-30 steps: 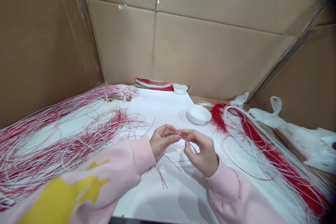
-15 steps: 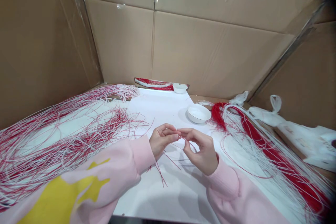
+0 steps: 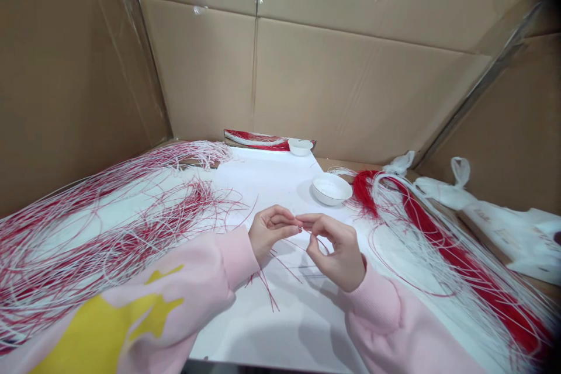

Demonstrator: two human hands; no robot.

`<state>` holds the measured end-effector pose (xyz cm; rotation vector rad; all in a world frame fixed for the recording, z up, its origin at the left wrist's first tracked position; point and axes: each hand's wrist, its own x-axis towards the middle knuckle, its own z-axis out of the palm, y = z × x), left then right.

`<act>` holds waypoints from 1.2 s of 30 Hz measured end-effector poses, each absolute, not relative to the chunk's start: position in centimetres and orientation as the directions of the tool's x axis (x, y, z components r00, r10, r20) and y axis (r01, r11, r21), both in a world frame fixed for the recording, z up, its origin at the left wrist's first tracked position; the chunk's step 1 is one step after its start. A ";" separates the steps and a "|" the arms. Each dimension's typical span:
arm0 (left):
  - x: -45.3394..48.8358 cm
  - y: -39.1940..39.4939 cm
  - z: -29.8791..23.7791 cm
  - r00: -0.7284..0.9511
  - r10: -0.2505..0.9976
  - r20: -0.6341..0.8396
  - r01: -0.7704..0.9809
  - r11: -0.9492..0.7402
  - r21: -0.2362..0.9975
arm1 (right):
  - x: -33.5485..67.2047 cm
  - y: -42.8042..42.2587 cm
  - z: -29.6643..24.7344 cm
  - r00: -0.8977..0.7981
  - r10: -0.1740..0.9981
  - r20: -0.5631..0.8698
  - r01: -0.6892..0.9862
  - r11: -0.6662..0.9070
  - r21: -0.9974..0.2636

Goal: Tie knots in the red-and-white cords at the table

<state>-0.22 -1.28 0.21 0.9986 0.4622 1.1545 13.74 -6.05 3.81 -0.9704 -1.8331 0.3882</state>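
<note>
My left hand (image 3: 269,232) and my right hand (image 3: 335,251) meet fingertip to fingertip over the white sheet (image 3: 280,310) on the table. Both pinch a thin red string (image 3: 280,266) that trails down onto the sheet below them. Each hand's fingers are curled and pressed together on that string. A small white bowl (image 3: 332,189) stands just beyond my right hand. Pink sleeves cover both forearms.
A wide spread of loose red and white strings (image 3: 100,228) lies to the left. A bundled red and white hank (image 3: 438,245) runs along the right, beside white plastic bags (image 3: 495,219). Another packet of strings (image 3: 258,140) and a small white dish (image 3: 300,146) sit at the back. Cardboard walls enclose the table.
</note>
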 end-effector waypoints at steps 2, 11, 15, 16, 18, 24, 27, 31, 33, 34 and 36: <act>-0.2 -1.3 0.2 0.380 0.908 0.177 -0.538 0.062 0.840 | 13.7 -6.1 3.8 -0.193 0.761 0.619 0.446 0.630 -0.635; -0.2 -1.2 0.0 0.384 0.903 0.191 -0.550 0.057 0.833 | 13.8 -6.1 3.9 -0.204 0.759 0.619 0.434 0.636 -0.638; -0.2 -1.2 0.0 0.384 0.902 0.195 -0.551 0.055 0.833 | 13.7 -6.2 4.0 -0.202 0.759 0.619 0.433 0.636 -0.638; -0.2 -1.2 0.0 0.384 0.902 0.194 -0.548 0.054 0.835 | 13.7 -6.2 4.0 -0.202 0.760 0.618 0.433 0.635 -0.640; -0.2 -1.2 0.0 0.384 0.902 0.197 -0.547 0.051 0.835 | 13.7 -6.1 4.0 -0.199 0.762 0.616 0.430 0.633 -0.644; -0.2 -1.2 0.0 0.388 0.903 0.186 -0.546 0.062 0.836 | 13.7 -6.1 3.9 -0.197 0.758 0.622 0.437 0.636 -0.637; -0.2 -1.2 -0.1 0.392 0.901 0.188 -0.549 0.065 0.833 | 13.7 -6.1 3.9 -0.200 0.755 0.625 0.435 0.640 -0.633; -0.2 -1.2 0.0 0.392 0.902 0.181 -0.548 0.071 0.834 | 13.7 -6.1 4.0 -0.209 0.749 0.629 0.435 0.647 -0.626; -0.2 -1.2 0.0 0.389 0.904 0.177 -0.546 0.071 0.835 | 13.8 -6.1 4.0 -0.209 0.747 0.631 0.436 0.649 -0.624; -0.2 -1.3 0.0 0.388 0.904 0.178 -0.547 0.070 0.834 | 13.8 -6.1 4.0 -0.209 0.747 0.631 0.437 0.649 -0.623; -0.3 -1.3 0.1 0.390 0.902 0.183 -0.550 0.069 0.833 | 13.8 -6.2 3.9 -0.208 0.748 0.630 0.435 0.647 -0.626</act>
